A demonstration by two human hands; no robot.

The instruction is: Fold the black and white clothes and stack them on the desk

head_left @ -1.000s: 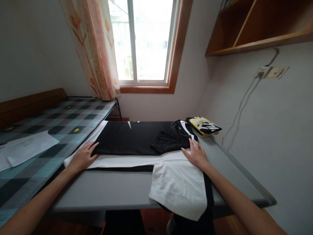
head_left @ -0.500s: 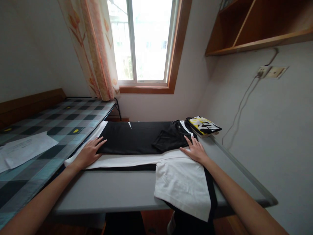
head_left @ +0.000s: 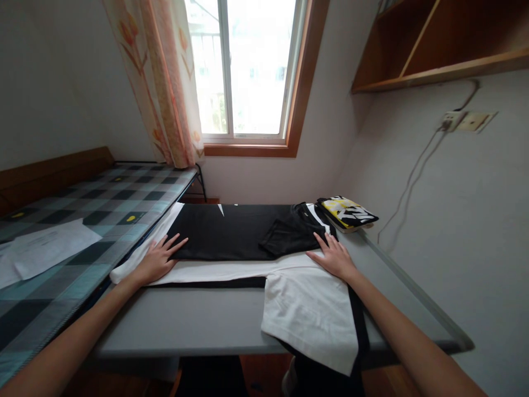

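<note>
A black-and-white T-shirt (head_left: 231,231) lies sideways on the grey table (head_left: 198,320), its far part folded over so that black fabric rests on white. One white sleeve (head_left: 309,314) hangs toward me past the table's front edge, with black fabric beneath it. My left hand (head_left: 159,259) lies flat with fingers spread on the shirt's hem end at the left. At the collar end, my right hand (head_left: 334,256) rests with fingers spread over the white and black fabric. Neither hand grips the cloth. A black sleeve (head_left: 285,237) lies folded on top.
A folded black, yellow and white garment (head_left: 347,212) sits at the table's far right corner. On the left, a bed with a checked cover (head_left: 78,207) adjoins the table and carries paper sheets (head_left: 53,251). A cable (head_left: 407,190) runs down the right wall beneath a wooden shelf (head_left: 413,77).
My left hand's fingers have slid slightly right over the black fabric. The right hand stays in place on the shirt. The whole view has shifted a little.
</note>
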